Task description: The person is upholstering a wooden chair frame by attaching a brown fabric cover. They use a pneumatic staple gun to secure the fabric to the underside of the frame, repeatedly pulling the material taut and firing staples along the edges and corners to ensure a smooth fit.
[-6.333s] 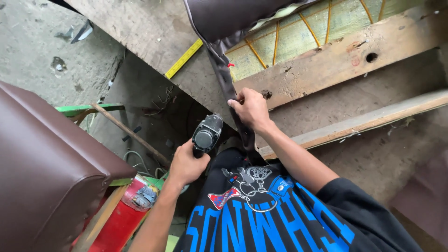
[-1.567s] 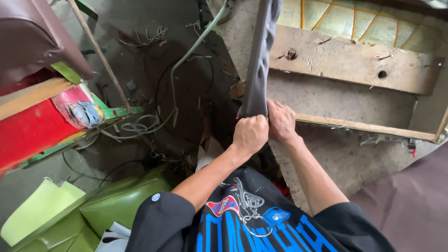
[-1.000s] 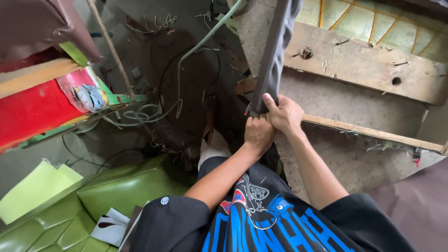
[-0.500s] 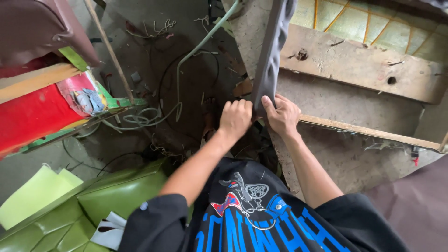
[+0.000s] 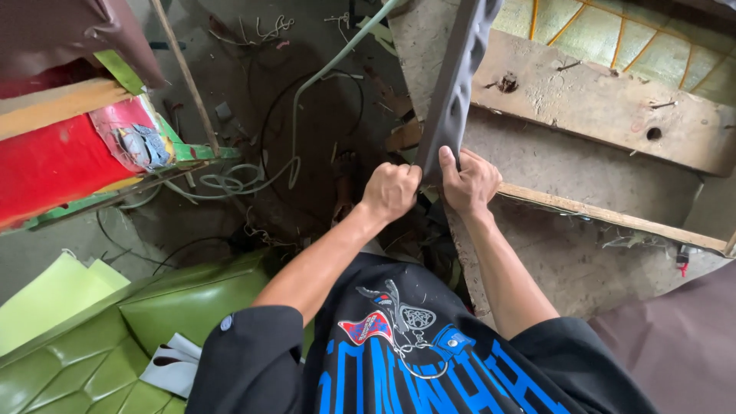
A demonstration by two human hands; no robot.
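Note:
Both my hands hold the lower end of a grey-brown leatherette strip (image 5: 457,84) that runs up along the edge of a wooden furniture frame (image 5: 598,115). My left hand (image 5: 391,190) is closed on the strip's bottom edge from the left. My right hand (image 5: 469,181) grips it from the right, thumb pressed on its face. The hands are side by side and almost touch. Yellow webbing straps (image 5: 613,38) cross the frame's upper part.
A pale green hose (image 5: 295,123) and black cables lie tangled on the dirty floor to the left. A red and green upholstered piece (image 5: 69,153) stands at far left, a green quilted cushion (image 5: 115,337) at bottom left, dark maroon leatherette (image 5: 682,345) at bottom right.
Six seconds ago my left hand held a dark power tool; now it grips the strip. Over the last second, the left hand has shifted up beside the right on the strip's end.

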